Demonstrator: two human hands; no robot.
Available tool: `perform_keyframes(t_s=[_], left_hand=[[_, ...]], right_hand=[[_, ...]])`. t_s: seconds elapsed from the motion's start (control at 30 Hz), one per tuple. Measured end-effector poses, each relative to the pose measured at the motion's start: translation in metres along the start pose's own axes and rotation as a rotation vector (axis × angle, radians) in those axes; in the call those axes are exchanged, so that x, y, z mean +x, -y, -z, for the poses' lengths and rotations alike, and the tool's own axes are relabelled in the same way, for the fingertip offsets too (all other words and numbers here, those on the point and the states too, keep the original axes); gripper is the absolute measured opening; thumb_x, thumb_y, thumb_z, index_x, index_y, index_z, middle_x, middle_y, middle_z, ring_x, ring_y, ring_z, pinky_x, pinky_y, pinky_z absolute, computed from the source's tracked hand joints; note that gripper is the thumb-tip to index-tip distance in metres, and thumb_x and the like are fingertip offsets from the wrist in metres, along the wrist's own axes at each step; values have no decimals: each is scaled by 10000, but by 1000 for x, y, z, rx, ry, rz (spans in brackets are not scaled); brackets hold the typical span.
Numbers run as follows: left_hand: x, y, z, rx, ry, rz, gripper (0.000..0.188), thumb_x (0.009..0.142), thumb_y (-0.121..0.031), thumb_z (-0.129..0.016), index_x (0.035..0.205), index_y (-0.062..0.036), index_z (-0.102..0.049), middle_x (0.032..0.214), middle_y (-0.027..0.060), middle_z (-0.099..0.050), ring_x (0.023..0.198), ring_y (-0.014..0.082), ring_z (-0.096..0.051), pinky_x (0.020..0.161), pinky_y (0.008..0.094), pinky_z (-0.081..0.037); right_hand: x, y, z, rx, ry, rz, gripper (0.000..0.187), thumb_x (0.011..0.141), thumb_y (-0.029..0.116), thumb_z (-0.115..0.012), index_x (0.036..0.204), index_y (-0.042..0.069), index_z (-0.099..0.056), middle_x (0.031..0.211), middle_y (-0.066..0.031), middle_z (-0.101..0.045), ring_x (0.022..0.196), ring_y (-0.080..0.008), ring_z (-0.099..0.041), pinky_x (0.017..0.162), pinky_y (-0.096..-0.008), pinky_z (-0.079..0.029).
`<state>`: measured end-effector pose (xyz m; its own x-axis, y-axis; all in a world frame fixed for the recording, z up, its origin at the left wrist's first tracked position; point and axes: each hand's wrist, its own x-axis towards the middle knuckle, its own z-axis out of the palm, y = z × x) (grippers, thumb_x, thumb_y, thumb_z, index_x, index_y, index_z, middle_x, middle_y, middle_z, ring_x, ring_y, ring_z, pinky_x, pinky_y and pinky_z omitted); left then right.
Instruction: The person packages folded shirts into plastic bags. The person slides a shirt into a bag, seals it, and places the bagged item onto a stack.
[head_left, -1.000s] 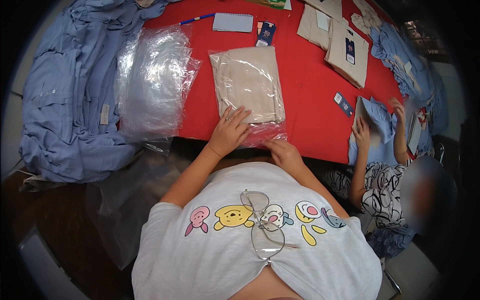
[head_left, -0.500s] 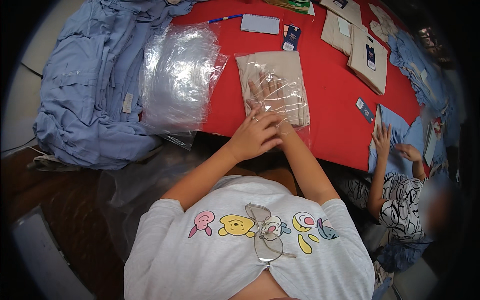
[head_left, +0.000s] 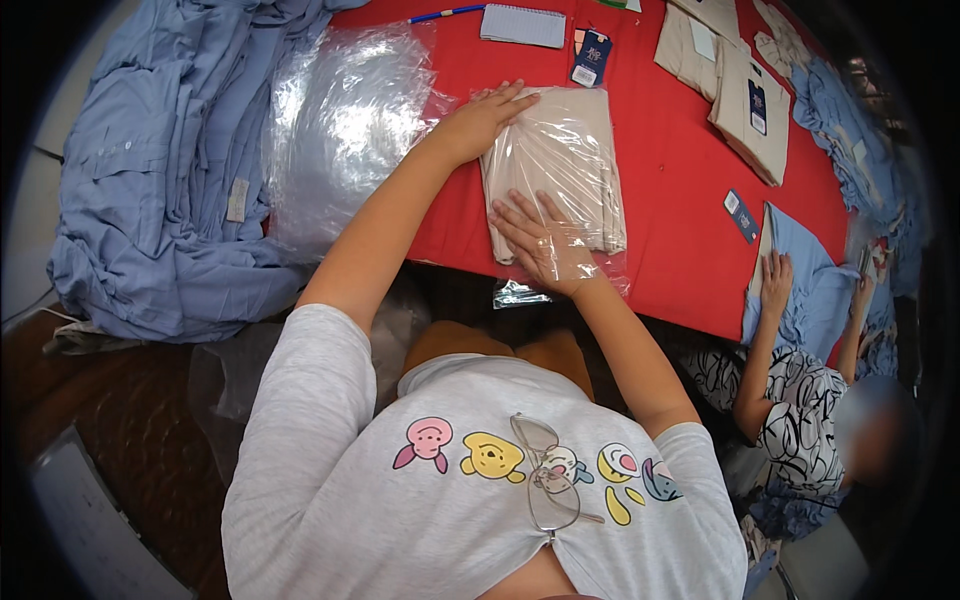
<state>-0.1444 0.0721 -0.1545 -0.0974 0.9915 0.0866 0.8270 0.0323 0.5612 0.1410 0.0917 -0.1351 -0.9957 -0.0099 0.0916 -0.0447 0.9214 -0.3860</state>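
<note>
A folded beige garment [head_left: 560,155] lies in a clear plastic bag [head_left: 612,268] on the red-covered table [head_left: 675,230], the bag's loose edge hanging toward me. Across the far left corner of this packet rests my left hand [head_left: 485,122], its fingers stretched out, holding nothing. My right hand [head_left: 545,245] is flat on the garment's near part with fingers spread. Clear film covers its wrist, so the hand appears to be inside the bag's mouth. To the left is a pile of clear plastic bags [head_left: 345,130].
Blue garments [head_left: 150,190] are heaped at the left. Beyond the packet sit a notepad [head_left: 522,26], a blue pen [head_left: 445,14] and dark tags [head_left: 592,57]. Folded beige garments [head_left: 755,120] lie far right. At the right edge a co-worker's hands [head_left: 776,285] handle a blue garment [head_left: 805,255].
My left hand has moved from over my right wrist to the packet's far left corner. My right hand has drawn back toward me from deeper in the bag.
</note>
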Motion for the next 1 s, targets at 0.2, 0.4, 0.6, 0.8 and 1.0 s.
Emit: perform_keyframes(t_s=[0.2,0.4,0.6,0.8,1.0], left_hand=[[-12,-59,-1,106,-225,39,588,1114,-255,-555,1684,-201,-418,1777,197,-291,1646,411,-260,1336,587,-191],[-35,-103,-56,231,-205,64,670,1092,-485,-562,1695,-237,-406,1806,151,-224,1668,403,-169,1344,596,-131],[-31,-94,-69,259,-232,73,696,1090,-535,-542,1707,-252,-386,1819,98,-210,1678,389,-136,1345,586,-141],[-13,-88,-71,236,-161,-54,689,1096,-547,-517,1714,-284,-365,1827,57,-191,1687,380,-97,1352,581,-132],[34,-94,-81,212,-4,-266,688,1097,-545,-513,1723,-319,-334,1838,24,-161,1696,364,-48,1351,591,-136]], right_hand=[[-37,16,-34,-48,-234,-358,845,1059,433,-640,1670,-56,-320,1747,-258,-320,1653,-428,-231,1326,-625,-124],[-50,16,-23,-161,-289,-813,1154,987,670,-640,1685,-122,-174,1760,-383,-91,1660,-506,-72,1327,-625,-66],[-66,0,-21,-157,-291,-750,1031,1004,580,-670,1667,-103,-274,1738,-330,-257,1641,-455,-211,1325,-605,-140],[-46,-39,-24,-32,-366,-456,984,1003,511,-685,1653,-117,-297,1722,-349,-277,1639,-476,-204,1333,-587,-134],[-46,-50,-20,-202,-521,-816,1168,948,604,-701,1645,-183,-190,1722,-414,-172,1647,-532,-99,1330,-630,-61]])
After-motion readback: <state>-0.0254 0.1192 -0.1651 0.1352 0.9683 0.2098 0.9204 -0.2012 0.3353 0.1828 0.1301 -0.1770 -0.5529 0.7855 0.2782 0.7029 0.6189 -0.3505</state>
